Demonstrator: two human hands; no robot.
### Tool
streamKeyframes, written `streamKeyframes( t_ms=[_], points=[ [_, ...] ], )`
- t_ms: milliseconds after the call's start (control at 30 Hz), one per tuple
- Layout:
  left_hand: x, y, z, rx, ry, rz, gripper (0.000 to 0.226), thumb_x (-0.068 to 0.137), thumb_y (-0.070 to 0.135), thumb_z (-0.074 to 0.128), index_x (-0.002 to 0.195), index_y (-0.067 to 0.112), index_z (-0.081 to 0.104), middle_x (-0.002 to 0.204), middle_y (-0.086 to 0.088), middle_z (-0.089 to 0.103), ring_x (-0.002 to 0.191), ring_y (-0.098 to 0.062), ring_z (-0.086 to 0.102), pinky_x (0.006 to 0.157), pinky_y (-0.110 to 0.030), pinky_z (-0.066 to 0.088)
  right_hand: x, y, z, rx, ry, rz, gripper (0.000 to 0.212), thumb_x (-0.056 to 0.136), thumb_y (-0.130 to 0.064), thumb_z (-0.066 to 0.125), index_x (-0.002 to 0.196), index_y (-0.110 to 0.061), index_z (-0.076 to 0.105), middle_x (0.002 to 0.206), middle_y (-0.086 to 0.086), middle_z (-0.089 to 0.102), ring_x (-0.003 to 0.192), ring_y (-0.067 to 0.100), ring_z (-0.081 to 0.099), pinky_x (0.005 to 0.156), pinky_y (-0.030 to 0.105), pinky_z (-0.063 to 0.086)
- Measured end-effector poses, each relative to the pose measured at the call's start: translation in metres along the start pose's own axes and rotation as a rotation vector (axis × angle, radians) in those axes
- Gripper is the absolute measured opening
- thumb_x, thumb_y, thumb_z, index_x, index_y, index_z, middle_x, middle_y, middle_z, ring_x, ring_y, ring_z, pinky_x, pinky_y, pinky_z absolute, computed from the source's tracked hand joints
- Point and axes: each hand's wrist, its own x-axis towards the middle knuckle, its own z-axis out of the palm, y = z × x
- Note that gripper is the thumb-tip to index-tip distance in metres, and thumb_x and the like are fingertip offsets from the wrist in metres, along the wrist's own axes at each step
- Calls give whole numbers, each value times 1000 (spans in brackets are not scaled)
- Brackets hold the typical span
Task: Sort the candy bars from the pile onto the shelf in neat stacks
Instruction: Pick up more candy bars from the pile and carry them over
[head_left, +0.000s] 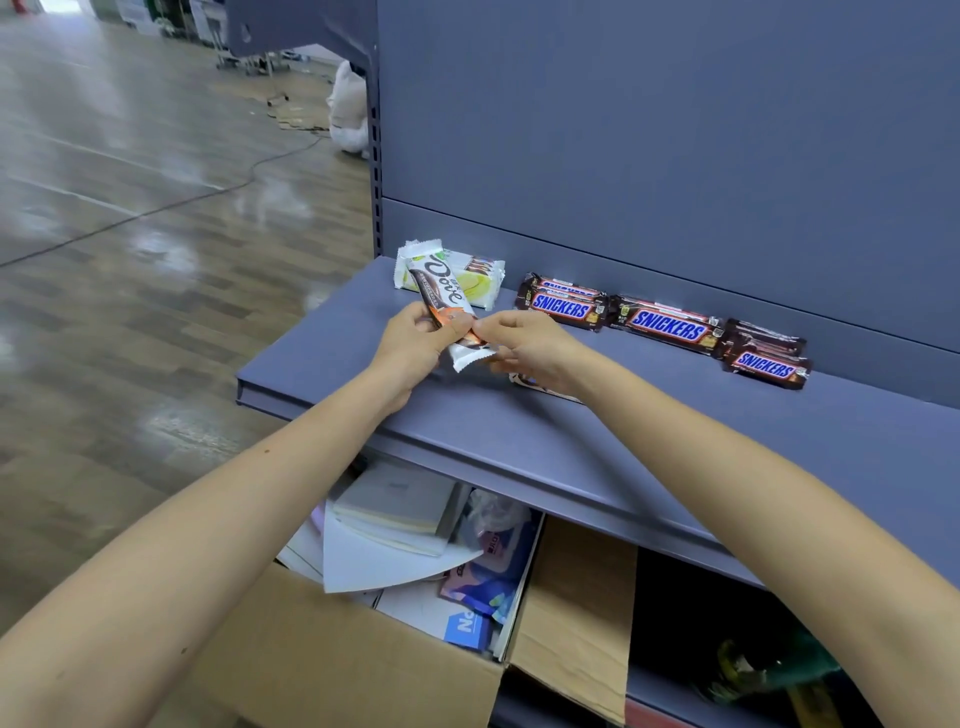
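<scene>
A white and brown Dove bar (445, 296) is lifted just above the blue-grey shelf (571, 441). My left hand (413, 340) grips its middle, and my right hand (524, 345) pinches its near end. Behind it lies a white and yellow-green bar (478, 280) at the shelf's back left. Three groups of Snickers bars run along the back: a left stack (562, 306), a middle bar (667, 327) and a right stack (766, 358). Another wrapper (535, 385) peeks out from under my right hand, mostly hidden.
The shelf's back panel (675, 130) rises right behind the bars. Below the shelf stands an open cardboard box (363, 649) with papers and packets. A shiny floor (130, 234) with a cable stretches to the left.
</scene>
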Motion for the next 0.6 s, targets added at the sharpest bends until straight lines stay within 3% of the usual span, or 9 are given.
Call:
streamKeyframes(
  t_ms=[67,133,200,267,333,433,600],
  points=[
    [4,-1,-6,133,5,18,16,92,33,55,93,17,58,91,1,65,80,-11,58,64,-21,41,4,-2,0,-112,63,-60,18,91,-16,57,73,-19,61,77,2,59,68,12,53,65,18,46],
    [8,-4,-16,309,6,46,24,92,40,51,81,20,59,88,3,65,87,-13,58,71,-25,41,8,-5,-3,-318,139,-127,19,89,-14,60,71,-20,58,72,-3,58,61,8,51,59,12,42],
    [11,-7,-25,463,27,71,24,92,40,52,79,20,60,88,3,66,90,-13,58,77,-23,38,14,-7,-7,-522,204,-202,9,88,-16,60,80,-15,63,77,-1,59,67,12,51,57,13,38],
    [12,-10,-33,612,67,110,20,92,34,53,88,18,63,92,2,65,93,-14,58,80,-22,38,22,-8,-11,-675,248,-247,13,88,-18,60,93,-8,66,85,2,57,78,14,49,61,23,36],
    [13,-15,-41,809,112,179,16,91,31,51,92,19,62,96,3,66,101,-20,57,87,-30,41,28,-6,-13,-751,271,-242,17,89,-19,58,96,-5,65,87,3,56,82,16,48,66,26,33],
    [9,-26,-49,1089,158,232,21,92,31,46,103,19,60,107,-1,63,111,-28,48,90,-39,34,38,-2,-15,-807,310,-230,19,89,-19,56,96,-4,65,92,8,61,85,20,51,70,28,35],
    [6,-34,-46,1155,169,266,26,95,30,41,107,15,58,111,-5,60,110,-28,45,87,-38,33,59,1,-19,-915,337,-209,20,91,-22,53,99,-7,64,104,13,67,99,30,58,78,34,45]
  ],
)
